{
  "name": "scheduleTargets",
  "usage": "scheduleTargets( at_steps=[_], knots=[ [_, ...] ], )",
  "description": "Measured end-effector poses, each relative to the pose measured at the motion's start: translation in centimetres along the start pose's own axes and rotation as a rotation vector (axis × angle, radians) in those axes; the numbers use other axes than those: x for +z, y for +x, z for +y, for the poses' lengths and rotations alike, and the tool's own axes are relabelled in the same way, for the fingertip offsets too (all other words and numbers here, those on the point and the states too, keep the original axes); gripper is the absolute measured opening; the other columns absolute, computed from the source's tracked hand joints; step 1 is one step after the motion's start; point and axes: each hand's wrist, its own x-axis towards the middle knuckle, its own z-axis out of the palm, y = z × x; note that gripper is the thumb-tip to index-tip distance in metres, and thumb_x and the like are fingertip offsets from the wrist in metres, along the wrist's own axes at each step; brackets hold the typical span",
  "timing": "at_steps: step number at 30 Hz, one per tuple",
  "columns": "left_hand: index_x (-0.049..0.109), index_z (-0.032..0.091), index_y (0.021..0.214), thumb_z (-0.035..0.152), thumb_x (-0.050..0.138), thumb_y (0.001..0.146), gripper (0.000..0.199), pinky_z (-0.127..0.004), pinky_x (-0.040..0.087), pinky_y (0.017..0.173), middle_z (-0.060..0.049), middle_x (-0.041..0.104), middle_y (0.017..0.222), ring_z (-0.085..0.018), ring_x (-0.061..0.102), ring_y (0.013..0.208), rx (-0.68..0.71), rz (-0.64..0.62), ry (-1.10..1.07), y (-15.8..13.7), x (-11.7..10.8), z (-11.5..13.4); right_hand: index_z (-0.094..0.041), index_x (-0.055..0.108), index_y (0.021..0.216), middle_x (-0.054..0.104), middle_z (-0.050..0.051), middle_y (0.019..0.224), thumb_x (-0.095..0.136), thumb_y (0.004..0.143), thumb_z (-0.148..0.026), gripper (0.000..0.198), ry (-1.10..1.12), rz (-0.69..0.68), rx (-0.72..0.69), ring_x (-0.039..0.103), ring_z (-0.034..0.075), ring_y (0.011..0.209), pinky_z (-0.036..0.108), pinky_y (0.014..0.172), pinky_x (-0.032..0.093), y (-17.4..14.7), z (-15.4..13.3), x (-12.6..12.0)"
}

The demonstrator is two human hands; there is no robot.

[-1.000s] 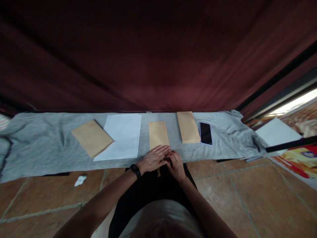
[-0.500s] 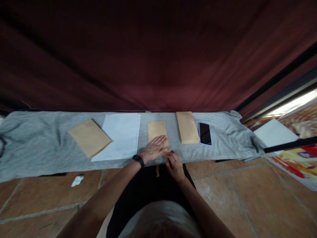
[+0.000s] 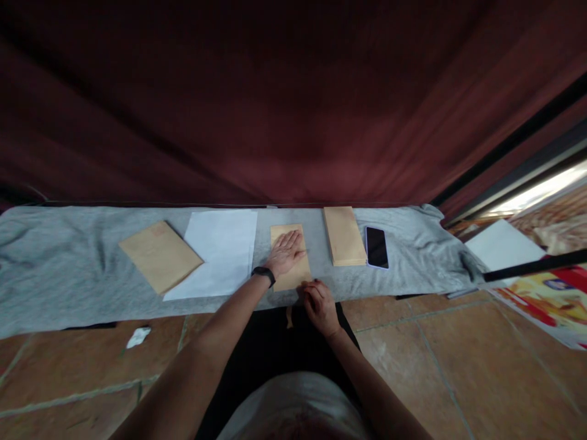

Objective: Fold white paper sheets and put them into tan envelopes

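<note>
Left hand (image 3: 285,255), flat and empty, had slid up the envelope (image 3: 288,282), seemingly smoothing it; right hand (image 3: 321,307) curled, grip unclear, at near edge of cloth (image 3: 403,266).

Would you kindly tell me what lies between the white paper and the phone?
The head view shows an envelope under the left hand, then stacked envelopes.

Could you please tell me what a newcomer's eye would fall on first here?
Probably the left hand, spread flat on the brown envelope near the middle of the grey cloth, with the right hand by its near right corner. Next might come the dark red fabric filling the top of the view, then the white paper left of that envelope.
</note>
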Motion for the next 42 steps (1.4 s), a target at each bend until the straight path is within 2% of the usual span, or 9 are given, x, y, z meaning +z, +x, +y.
scheduleTargets(
  at_steps=[8, 12, 22, 28, 42],
  knots=[
    [0.025, 0.022, 0.158, 0.055, 0.023, 0.101, 0.066, -0.057, 0.003, 0.124, -0.004, 0.02, 0.167, -0.026, 0.01, 0.155, -0.161, -0.066, -0.011, 2.6, -0.2, -0.3, -0.025, 0.061, 0.109, 0.068, 0.007, 0.117, 0.051, 0.091, -0.012, 0.024, -0.014, -0.029, 0.044, 0.062, 0.023, 0.115, 0.048, 0.112, 0.044, -0.1, 0.1, 0.1],
    [0.022, 0.023, 0.159, 0.054, 0.021, 0.101, 0.066, -0.057, 0.003, 0.124, -0.004, 0.022, 0.166, -0.026, 0.011, 0.155, -0.183, -0.06, -0.018, 2.9, -0.3, -0.4, -0.025, 0.061, 0.109, 0.068, 0.007, 0.117, 0.05, 0.092, -0.012, 0.024, -0.014, -0.027, 0.035, 0.061, 0.023, 0.115, 0.048, 0.112, 0.043, -0.2, 0.3, 0.2],
    [0.029, 0.017, 0.157, 0.048, 0.022, 0.103, 0.063, -0.043, 0.012, 0.126, -0.005, 0.028, 0.164, -0.021, 0.018, 0.153, -0.061, 0.015, -0.004, 0.5, 0.0, 0.1, -0.025, 0.061, 0.111, 0.068, 0.007, 0.118, 0.051, 0.09, -0.012, 0.026, 0.019, -0.015, 0.018, 0.062, 0.023, 0.114, 0.051, 0.112, 0.044, -0.1, 0.3, 0.2],
    [0.029, 0.021, 0.157, 0.048, 0.026, 0.103, 0.061, -0.042, 0.012, 0.126, -0.003, 0.03, 0.164, -0.021, 0.019, 0.153, 0.029, 0.039, -0.006, -1.8, 0.3, 0.8, -0.025, 0.061, 0.112, 0.068, 0.007, 0.111, 0.051, 0.09, -0.011, 0.028, 0.021, 0.012, 0.008, 0.062, 0.023, 0.112, 0.051, 0.111, 0.045, -0.1, 0.2, 0.2],
    [0.032, 0.02, 0.156, 0.042, 0.026, 0.106, 0.055, -0.041, 0.016, 0.124, -0.005, 0.034, 0.162, -0.018, 0.023, 0.152, 0.199, -0.007, -0.032, -7.1, -0.5, 2.9, -0.025, 0.063, 0.11, 0.067, 0.007, 0.109, 0.05, 0.09, -0.011, 0.028, 0.022, 0.026, 0.022, 0.062, 0.024, 0.112, 0.05, 0.111, 0.047, -0.4, 0.5, 0.6]
  ],
)
